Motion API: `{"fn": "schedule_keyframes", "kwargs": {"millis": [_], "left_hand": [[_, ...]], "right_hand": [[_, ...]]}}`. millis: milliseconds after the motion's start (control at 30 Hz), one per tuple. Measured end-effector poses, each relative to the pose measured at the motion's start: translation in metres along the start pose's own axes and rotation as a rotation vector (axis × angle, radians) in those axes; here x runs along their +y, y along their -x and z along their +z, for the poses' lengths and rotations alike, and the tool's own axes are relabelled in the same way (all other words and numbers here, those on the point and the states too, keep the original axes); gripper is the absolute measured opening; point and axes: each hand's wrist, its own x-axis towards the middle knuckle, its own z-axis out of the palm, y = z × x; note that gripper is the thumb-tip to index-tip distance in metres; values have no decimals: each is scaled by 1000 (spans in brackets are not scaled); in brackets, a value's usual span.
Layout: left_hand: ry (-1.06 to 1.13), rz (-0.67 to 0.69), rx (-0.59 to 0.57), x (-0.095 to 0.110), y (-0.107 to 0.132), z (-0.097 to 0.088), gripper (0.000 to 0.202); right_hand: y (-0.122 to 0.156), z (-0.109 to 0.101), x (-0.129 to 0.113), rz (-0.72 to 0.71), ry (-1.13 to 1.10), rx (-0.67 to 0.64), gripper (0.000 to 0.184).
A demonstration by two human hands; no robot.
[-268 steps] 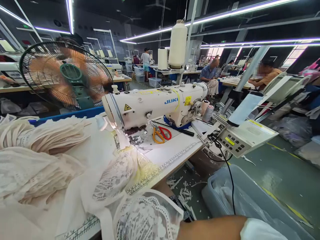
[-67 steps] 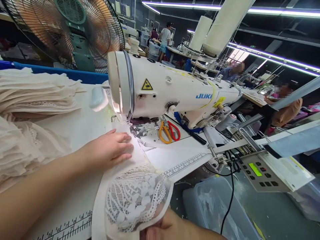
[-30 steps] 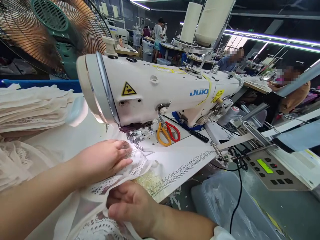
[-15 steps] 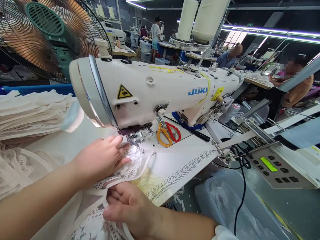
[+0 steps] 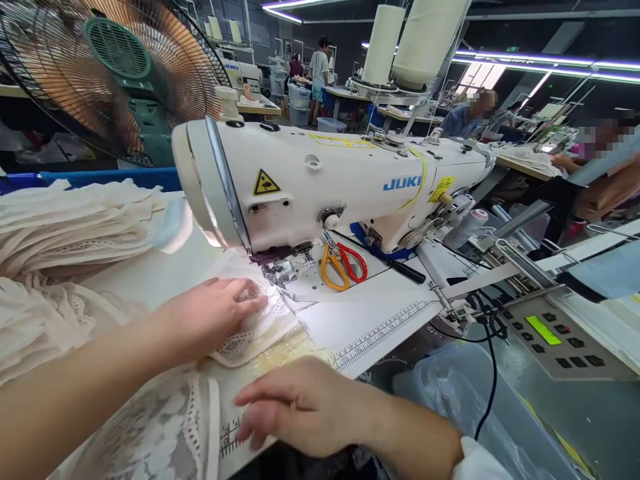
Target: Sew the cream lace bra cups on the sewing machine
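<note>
My left hand (image 5: 217,313) is on a piece of white lace fabric (image 5: 273,337) at the needle area of a white sewing machine (image 5: 295,180). Its fingers are bent and close together, gripping the lace against the bed. My right hand (image 5: 300,407) is over the front table edge, fingers apart and holding nothing. To its left, a second lace section (image 5: 150,427) with a pale band hangs toward me. Beneath the machine arm lie snips (image 5: 345,265) with one orange and one red handle. The presser foot (image 5: 285,272) is partly visible beside the lace.
Stacked pale garment pieces (image 5: 75,227) lie at left, below a large fan (image 5: 125,60). A control box (image 5: 555,340) and a plastic bin (image 5: 450,380) are at right. A black-handled screwdriver (image 5: 407,271) rests on the machine bed. Other people work farther back.
My right hand has let go of the lace and moved right, its fingers opening. The lace under my left hand now lies flatter. The view has shifted slightly left.
</note>
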Motion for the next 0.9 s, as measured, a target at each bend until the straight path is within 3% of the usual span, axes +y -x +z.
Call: {"fn": "schedule_keyframes", "kwargs": {"millis": [100, 167, 233, 333, 400, 600, 900], "left_hand": [[13, 218, 94, 20, 9, 6, 48], [16, 277, 241, 38, 14, 13, 44], [10, 258, 380, 53, 19, 22, 38], [13, 206, 541, 64, 24, 38, 35], [27, 193, 572, 64, 26, 45, 38], [91, 237, 474, 47, 21, 37, 35], [99, 396, 503, 18, 6, 28, 30]], "right_hand": [[2, -36, -4, 8, 590, 186, 30], [-2, -52, 0, 18, 876, 144, 32], [-6, -62, 8, 18, 1034, 16, 31], [-3, -65, 18, 3, 1115, -88, 27], [1, -64, 22, -2, 1125, -81, 30], [1, -59, 21, 11, 1140, -64, 31], [-16, -60, 15, 60, 1248, -132, 34]]}}
